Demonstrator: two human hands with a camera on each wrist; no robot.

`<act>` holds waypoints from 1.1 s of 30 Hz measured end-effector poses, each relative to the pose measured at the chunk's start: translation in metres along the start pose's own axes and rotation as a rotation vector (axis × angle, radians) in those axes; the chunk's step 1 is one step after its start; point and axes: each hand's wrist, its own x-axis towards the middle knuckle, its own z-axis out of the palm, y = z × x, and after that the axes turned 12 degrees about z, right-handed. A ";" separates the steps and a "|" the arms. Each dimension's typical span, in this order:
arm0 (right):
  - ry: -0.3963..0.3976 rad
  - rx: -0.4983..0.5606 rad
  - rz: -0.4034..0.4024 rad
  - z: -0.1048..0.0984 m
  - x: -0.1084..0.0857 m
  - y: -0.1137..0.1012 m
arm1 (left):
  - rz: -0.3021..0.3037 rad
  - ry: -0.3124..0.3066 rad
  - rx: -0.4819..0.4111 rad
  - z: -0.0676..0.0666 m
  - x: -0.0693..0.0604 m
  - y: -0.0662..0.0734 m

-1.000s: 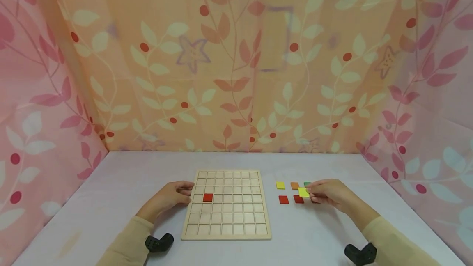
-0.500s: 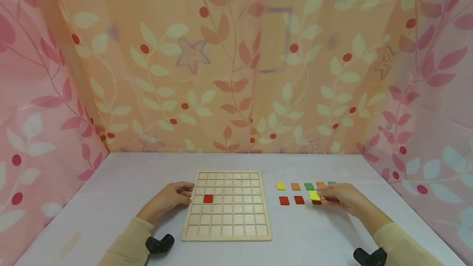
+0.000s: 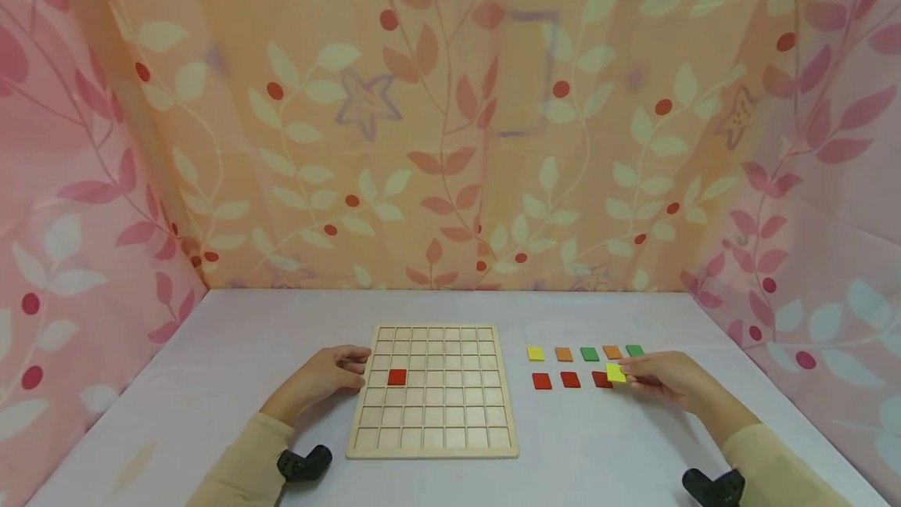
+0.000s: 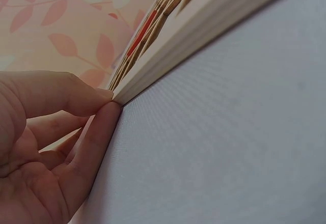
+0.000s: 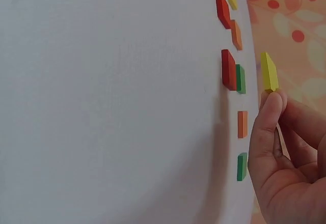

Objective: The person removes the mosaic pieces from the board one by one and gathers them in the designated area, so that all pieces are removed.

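Note:
A pale wooden grid board (image 3: 454,417) lies flat on the table, with one red tile (image 3: 397,377) in a left-side cell. My left hand (image 3: 320,378) rests beside the board, its fingertips touching the left edge; the left wrist view shows the fingertips (image 4: 104,99) close together there. My right hand (image 3: 679,382) pinches a yellow square tile (image 5: 269,72) between thumb and fingers. The tile is held up near the rightmost red tile (image 3: 601,379), partly covering it in the head view.
Behind the red tiles, a back row holds a yellow tile (image 3: 536,354), an orange tile (image 3: 564,354), a green tile (image 3: 590,354), and another orange and green tile. Two more red tiles (image 3: 571,379) lie in front. Patterned curtains (image 3: 450,116) enclose the white table (image 3: 281,315).
My right hand has moved to the right with the yellow tile, uncovering green and orange tiles in the back row. My left hand and the board stay in place.

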 end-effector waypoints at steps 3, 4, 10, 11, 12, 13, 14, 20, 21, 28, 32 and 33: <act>0.008 -0.001 0.008 -0.005 0.001 0.001 | 0.009 -0.003 -0.004 0.000 0.000 0.001; 0.015 -0.002 0.013 -0.006 0.002 0.001 | 0.010 0.000 -0.006 0.000 0.000 0.001; 0.031 -0.017 0.036 -0.013 0.007 0.002 | 0.018 -0.002 -0.013 0.001 0.000 0.000; 0.031 -0.020 0.039 -0.014 0.008 0.002 | 0.021 -0.005 -0.014 0.001 0.000 0.000; 0.032 -0.020 0.043 -0.015 0.009 0.002 | 0.027 -0.010 -0.015 0.000 0.000 0.000; 0.029 -0.021 0.046 -0.015 0.010 0.003 | 0.030 -0.011 -0.018 0.000 0.000 0.000; 0.030 -0.020 0.051 -0.016 0.011 0.003 | 0.033 -0.014 -0.018 0.000 0.000 0.000; 0.020 -0.010 0.064 -0.019 0.017 0.006 | 0.027 -0.013 -0.013 0.001 0.000 -0.001; 0.015 -0.010 0.063 -0.020 0.017 0.006 | 0.024 -0.009 -0.016 0.002 0.000 0.000; 0.033 -0.022 0.074 -0.020 0.024 0.007 | 0.033 -0.019 -0.016 0.000 -0.001 -0.001; 0.039 -0.044 0.065 -0.019 0.028 0.006 | 0.031 -0.016 -0.017 0.000 0.000 -0.002; 0.043 -0.051 0.063 -0.018 0.028 0.005 | 0.029 -0.011 -0.019 0.000 0.000 -0.002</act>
